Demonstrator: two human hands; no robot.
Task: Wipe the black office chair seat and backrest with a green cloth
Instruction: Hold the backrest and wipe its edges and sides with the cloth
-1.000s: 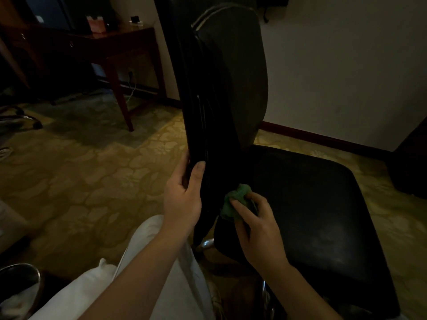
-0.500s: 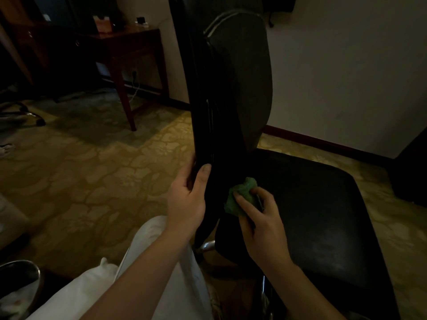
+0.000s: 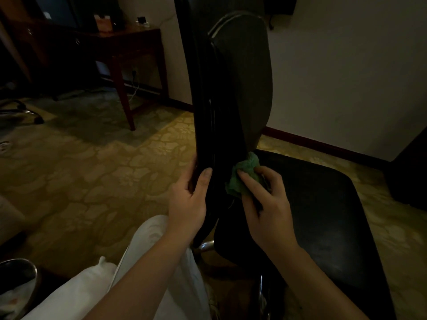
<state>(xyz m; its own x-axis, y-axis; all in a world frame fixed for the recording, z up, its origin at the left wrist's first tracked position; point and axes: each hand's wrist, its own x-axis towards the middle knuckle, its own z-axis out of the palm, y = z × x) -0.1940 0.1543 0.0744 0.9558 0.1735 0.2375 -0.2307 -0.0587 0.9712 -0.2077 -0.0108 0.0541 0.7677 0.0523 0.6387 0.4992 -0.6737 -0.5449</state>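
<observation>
Kneeling or crouching beside the chair, the person shows a pale trouser leg at the bottom of the view, both bare forearms reaching forward over it. The left hand has its fingers closed around the rear edge of the black backrest, thumb lying on the near face. Just beside it, the right hand grips the bunched green cloth, pressing it against the low part of the backrest where that meets the seat. The seat spreads out to the right, dark and faintly glossy. A patterned yellow carpet covers the floor. Farther back, a dark wooden desk stands at the wall, small objects on its tabletop too dim to identify.
</observation>
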